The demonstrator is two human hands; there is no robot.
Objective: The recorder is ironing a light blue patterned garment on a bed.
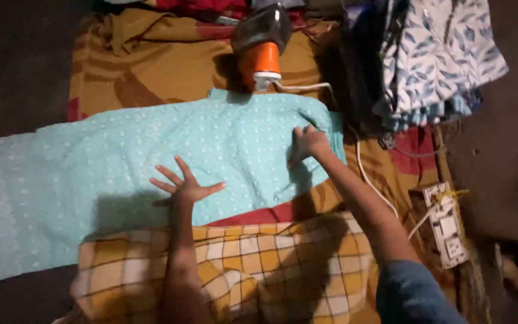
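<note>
Left hand (184,186): open, fingers spread, flat on the dotted turquoise cloth (91,174). Right hand (308,143): apparently open, pressing its right edge. Orange-handled iron (262,45) stands beyond.

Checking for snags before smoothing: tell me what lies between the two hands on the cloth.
Only bare turquoise dotted cloth, slightly wrinkled, lies between the left hand and the right hand, as the head view shows.

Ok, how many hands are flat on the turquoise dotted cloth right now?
2. The left hand lies spread on the cloth near its middle; the right hand presses its far right edge, below the orange iron. No others show.
</note>
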